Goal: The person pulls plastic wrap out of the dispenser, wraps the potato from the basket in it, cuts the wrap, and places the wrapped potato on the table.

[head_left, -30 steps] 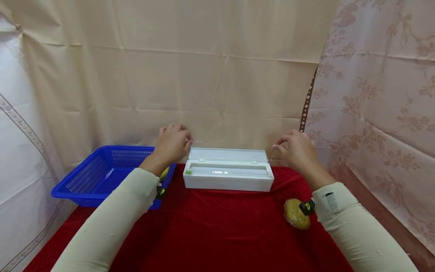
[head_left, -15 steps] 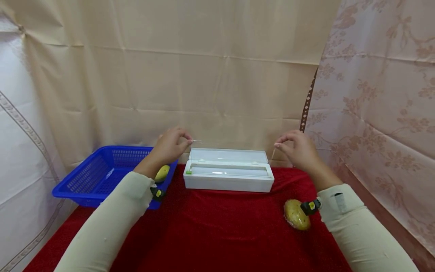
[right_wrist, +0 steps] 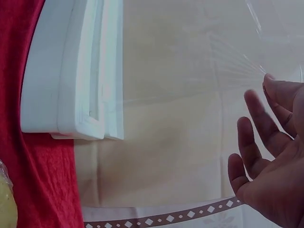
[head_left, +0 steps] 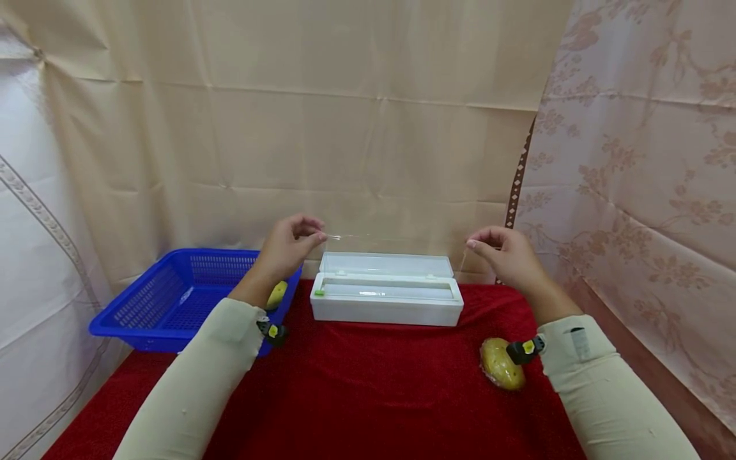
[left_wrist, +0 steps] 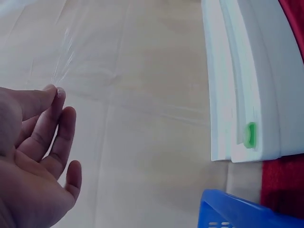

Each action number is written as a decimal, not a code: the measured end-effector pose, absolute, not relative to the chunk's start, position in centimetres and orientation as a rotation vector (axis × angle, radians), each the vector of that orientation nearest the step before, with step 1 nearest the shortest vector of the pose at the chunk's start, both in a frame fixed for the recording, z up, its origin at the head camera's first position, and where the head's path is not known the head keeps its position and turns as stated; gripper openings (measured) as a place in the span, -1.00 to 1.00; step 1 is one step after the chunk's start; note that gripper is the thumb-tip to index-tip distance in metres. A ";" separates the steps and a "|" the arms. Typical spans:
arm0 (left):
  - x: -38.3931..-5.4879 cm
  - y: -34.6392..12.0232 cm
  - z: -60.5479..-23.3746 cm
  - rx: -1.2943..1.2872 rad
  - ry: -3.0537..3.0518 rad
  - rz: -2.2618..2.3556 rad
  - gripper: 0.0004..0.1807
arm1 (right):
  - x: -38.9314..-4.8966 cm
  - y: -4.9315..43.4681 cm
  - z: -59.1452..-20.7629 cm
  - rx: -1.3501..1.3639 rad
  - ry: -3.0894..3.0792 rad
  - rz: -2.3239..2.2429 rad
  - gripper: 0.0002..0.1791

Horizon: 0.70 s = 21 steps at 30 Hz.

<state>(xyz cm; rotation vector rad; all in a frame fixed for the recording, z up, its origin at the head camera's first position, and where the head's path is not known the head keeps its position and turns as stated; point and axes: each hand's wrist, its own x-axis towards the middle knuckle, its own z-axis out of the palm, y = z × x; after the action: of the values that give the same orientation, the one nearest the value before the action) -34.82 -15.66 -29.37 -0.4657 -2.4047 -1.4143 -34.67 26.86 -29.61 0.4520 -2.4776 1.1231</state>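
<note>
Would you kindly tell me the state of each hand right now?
Left hand: closed, pinching clear film between thumb and fingertip.
Right hand: closed, pinching clear film.

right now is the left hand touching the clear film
Touching. The left wrist view shows it: the left hand pinches the clear film between thumb and finger, and creases fan out from the pinch.

The right hand pinched clear film.
Little creases spread from the pinch. A long white box sat on red cloth, and something yellow showed at the left.
</note>
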 end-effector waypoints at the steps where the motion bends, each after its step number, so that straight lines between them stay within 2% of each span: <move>1: -34.8 -15.7 -29.4 -0.459 -2.382 -1.429 -0.76 | -34.6 26.9 -29.6 0.449 -2.472 1.126 -0.71; 7: -34.6 -15.8 -29.3 -0.422 -2.367 -1.398 -0.70 | -34.3 27.0 -29.3 0.440 -2.445 1.145 -0.72; 21: -33.8 -15.7 -29.2 -0.444 -2.219 -1.436 -0.71 | -33.6 26.9 -29.0 0.422 -2.350 1.193 -0.73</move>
<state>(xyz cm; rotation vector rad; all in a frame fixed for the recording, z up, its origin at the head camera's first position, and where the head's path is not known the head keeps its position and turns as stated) -33.80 -15.71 -29.17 -0.4442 -2.2191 -1.4360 -33.60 26.86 -28.96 0.4222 -2.3505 1.1926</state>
